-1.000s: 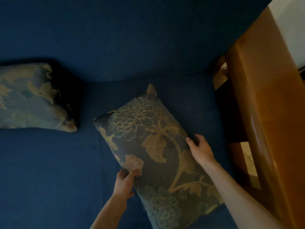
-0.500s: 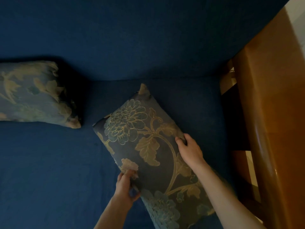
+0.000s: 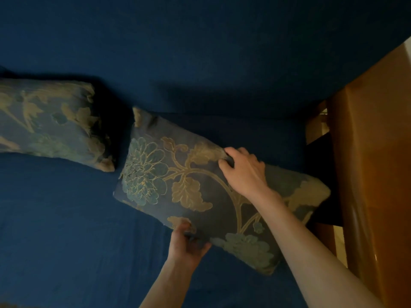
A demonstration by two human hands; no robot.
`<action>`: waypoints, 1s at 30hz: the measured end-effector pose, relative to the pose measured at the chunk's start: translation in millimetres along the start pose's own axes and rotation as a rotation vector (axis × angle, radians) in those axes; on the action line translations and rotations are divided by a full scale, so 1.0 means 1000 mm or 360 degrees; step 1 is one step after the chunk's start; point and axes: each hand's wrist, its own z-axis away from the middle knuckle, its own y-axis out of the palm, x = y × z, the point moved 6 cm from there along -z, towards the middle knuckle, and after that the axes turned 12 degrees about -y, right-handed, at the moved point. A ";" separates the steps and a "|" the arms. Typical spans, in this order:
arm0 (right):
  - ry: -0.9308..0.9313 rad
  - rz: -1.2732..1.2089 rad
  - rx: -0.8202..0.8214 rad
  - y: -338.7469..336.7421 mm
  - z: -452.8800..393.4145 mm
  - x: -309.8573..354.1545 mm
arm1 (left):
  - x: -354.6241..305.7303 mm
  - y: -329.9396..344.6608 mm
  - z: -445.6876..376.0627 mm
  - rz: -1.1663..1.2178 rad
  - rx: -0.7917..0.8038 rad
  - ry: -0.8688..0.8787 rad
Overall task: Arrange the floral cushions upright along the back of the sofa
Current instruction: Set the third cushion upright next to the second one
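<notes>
At the left, one floral cushion point(image 3: 51, 121) leans against the blue sofa back point(image 3: 200, 52), with a dark gap beside it. Next to it, a second cushion point(image 3: 200, 185) lies slanted on the seat point(image 3: 66, 230), its far left corner by the backrest. The left hand point(image 3: 185, 243) pinches its near edge and the right hand point(image 3: 243, 168) grips its upper edge; a wooden armrest point(image 3: 373, 174) stands at the right.

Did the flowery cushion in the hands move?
Yes. The held cushion turned and slid left toward the other cushion at the sofa back, its corner now almost beside it.
</notes>
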 end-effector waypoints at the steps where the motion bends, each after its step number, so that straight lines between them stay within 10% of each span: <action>1: -0.0050 0.0038 0.0000 -0.006 -0.007 0.007 | -0.003 0.008 -0.001 0.0039 0.0044 0.0002; 30: -0.0589 0.0518 -0.0094 -0.054 -0.141 0.096 | -0.113 0.146 -0.050 0.0318 0.0478 0.0077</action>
